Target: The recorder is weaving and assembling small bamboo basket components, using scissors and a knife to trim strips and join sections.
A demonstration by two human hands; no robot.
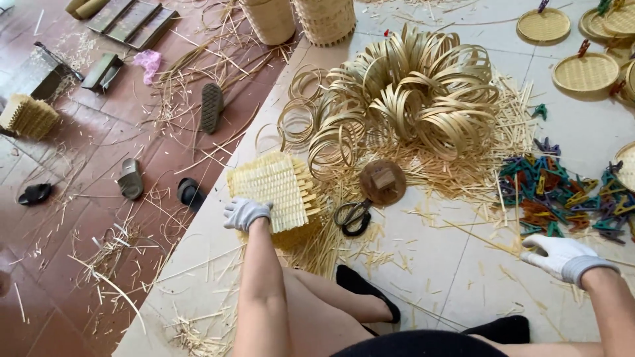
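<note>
My left hand (245, 213), in a white glove, rests on the near left corner of a stack of pale woven bamboo mats (276, 188) on the floor. My right hand (559, 254), also gloved, is pressed flat on the white floor tiles beside a heap of coloured plastic clips (562, 198), holding nothing. A large pile of bamboo strip rings (410, 92) lies beyond the mats. Between the hands are black scissors (352, 217) and a round brown wooden disc (382, 181).
Finished round woven trays (585, 71) lie at the far right, two woven baskets (324, 20) at the top. Bamboo scraps litter the floor. Sandals (211, 106), another mat stack (28, 116) and metal tools sit on the red tiles at left. My black shoes (367, 291) are near.
</note>
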